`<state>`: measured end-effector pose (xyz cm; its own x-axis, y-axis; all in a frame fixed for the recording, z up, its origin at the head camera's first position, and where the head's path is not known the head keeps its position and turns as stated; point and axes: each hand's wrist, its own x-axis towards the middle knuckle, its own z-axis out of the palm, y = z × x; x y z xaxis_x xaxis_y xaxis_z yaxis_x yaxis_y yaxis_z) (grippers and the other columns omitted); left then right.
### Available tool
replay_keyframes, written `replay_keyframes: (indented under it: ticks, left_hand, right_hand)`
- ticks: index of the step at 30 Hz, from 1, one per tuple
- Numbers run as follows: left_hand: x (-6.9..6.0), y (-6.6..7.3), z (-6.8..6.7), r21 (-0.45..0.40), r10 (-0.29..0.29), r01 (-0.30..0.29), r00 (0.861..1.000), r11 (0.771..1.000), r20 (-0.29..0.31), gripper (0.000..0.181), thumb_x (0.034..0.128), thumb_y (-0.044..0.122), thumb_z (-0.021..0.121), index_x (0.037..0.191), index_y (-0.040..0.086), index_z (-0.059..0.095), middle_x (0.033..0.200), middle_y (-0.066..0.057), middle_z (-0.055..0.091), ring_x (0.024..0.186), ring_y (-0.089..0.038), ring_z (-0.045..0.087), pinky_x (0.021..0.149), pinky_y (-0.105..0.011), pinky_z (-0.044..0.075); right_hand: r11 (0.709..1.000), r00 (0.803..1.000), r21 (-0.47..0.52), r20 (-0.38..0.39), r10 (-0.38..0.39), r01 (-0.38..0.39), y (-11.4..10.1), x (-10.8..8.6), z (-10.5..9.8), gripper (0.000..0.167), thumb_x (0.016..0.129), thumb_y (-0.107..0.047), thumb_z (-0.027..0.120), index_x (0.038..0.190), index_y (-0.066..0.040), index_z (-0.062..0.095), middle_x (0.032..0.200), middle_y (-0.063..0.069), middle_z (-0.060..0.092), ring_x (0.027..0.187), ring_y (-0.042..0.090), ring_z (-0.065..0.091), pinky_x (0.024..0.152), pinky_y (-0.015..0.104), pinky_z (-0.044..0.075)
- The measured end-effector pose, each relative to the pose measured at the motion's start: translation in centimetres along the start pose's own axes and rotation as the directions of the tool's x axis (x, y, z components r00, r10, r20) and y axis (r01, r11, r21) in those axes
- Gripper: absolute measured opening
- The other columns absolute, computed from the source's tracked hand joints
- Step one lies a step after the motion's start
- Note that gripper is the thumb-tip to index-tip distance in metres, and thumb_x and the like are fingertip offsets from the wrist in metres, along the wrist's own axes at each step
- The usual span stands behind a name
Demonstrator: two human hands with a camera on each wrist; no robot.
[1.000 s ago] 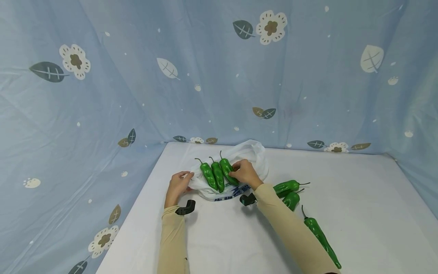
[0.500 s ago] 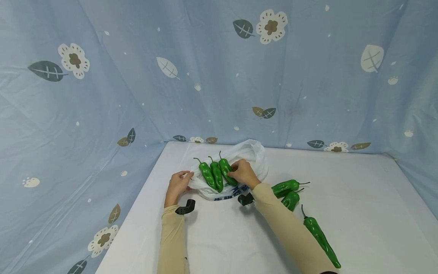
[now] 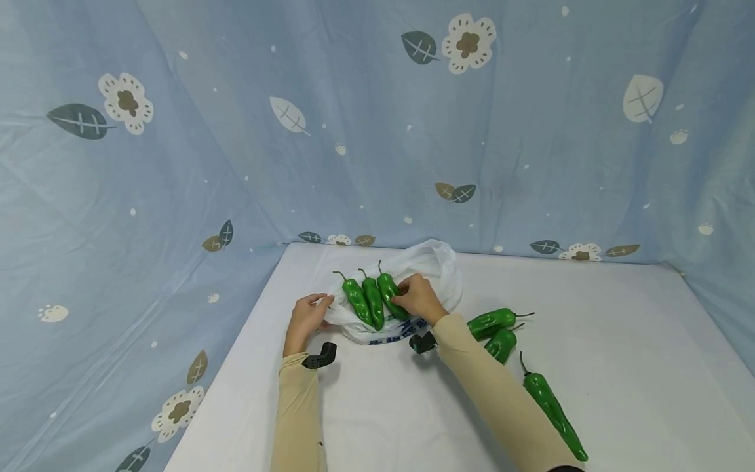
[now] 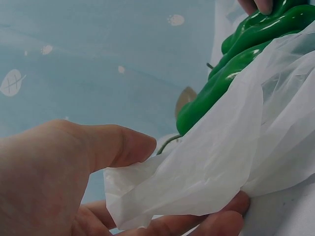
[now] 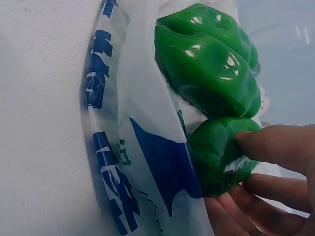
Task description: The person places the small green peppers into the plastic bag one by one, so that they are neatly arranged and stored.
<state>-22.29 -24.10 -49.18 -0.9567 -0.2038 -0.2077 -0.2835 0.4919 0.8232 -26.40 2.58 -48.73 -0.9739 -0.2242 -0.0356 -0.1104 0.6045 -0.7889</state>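
Three green peppers lie side by side on a thin white plastic bag (image 3: 441,262) with blue print. In the head view these are the left pepper (image 3: 356,303), the middle pepper (image 3: 373,303) and the right pepper (image 3: 387,288), stems pointing away. My right hand (image 3: 420,299) grips the right pepper, thumb on top and fingers beneath its side, as the right wrist view shows on that pepper (image 5: 211,152). At the bag's left edge, my left hand (image 3: 305,321) pinches the white film (image 4: 197,172) between thumb and fingers.
Right of the bag, two more peppers, an upper one (image 3: 494,321) and a lower one (image 3: 501,344), lie partly behind my right sleeve (image 3: 501,393). Another long pepper (image 3: 551,410) lies nearer on the white table (image 3: 643,367). A blue patterned curtain (image 3: 354,98) closes off the back and left.
My right hand and the three peppers on the bag have shifted slightly left, mostly in the first half second. My left hand keeps its place at the bag's edge.
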Motion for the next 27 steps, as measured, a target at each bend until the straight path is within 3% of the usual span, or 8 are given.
replay_keyframes:
  ticks: [12, 21, 27]
  left_hand:
    - [-0.2, 0.1, -0.1, -0.002, -0.004, 0.004, 1.0, 1.0, 0.006, 0.055, 0.1027, 0.041, 0.057, 0.145, 0.007, 0.059, 0.148, -0.029, 0.056, 0.059, -0.009, 0.067, 0.072, -0.022, 0.047]
    - [0.0, -0.1, 0.0, 0.013, -0.009, 0.009, 1.0, 1.0, 0.003, 0.055, 0.1022, 0.041, 0.058, 0.145, 0.007, 0.059, 0.141, -0.029, 0.061, 0.059, -0.009, 0.067, 0.07, -0.023, 0.048]
    - [0.1, -0.1, 0.1, 0.011, -0.001, 0.001, 1.0, 1.0, -0.003, 0.055, 0.1019, 0.039, 0.057, 0.144, 0.004, 0.059, 0.146, -0.032, 0.055, 0.06, -0.01, 0.068, 0.072, -0.024, 0.051]
  right_hand:
    - [1.0, 1.0, -0.014, 0.006, -0.001, 0.001, 0.0, -0.1, -0.2, 0.034, 0.09, -0.01, 0.078, 0.117, 0.01, 0.073, 0.107, 0.022, 0.077, 0.095, 0.03, 0.074, 0.078, 0.037, 0.062]
    - [0.999, 0.999, -0.02, 0.009, 0.031, -0.031, -0.4, -0.5, -0.8, 0.043, 0.093, -0.017, 0.077, 0.126, 0.009, 0.069, 0.123, 0.025, 0.072, 0.115, 0.038, 0.069, 0.095, 0.048, 0.058]
    - [1.0, 1.0, 0.016, 0.006, 0.02, -0.02, -0.4, -0.6, -1.3, 0.045, 0.094, -0.017, 0.075, 0.13, 0.009, 0.066, 0.127, 0.026, 0.069, 0.118, 0.04, 0.067, 0.095, 0.05, 0.058]
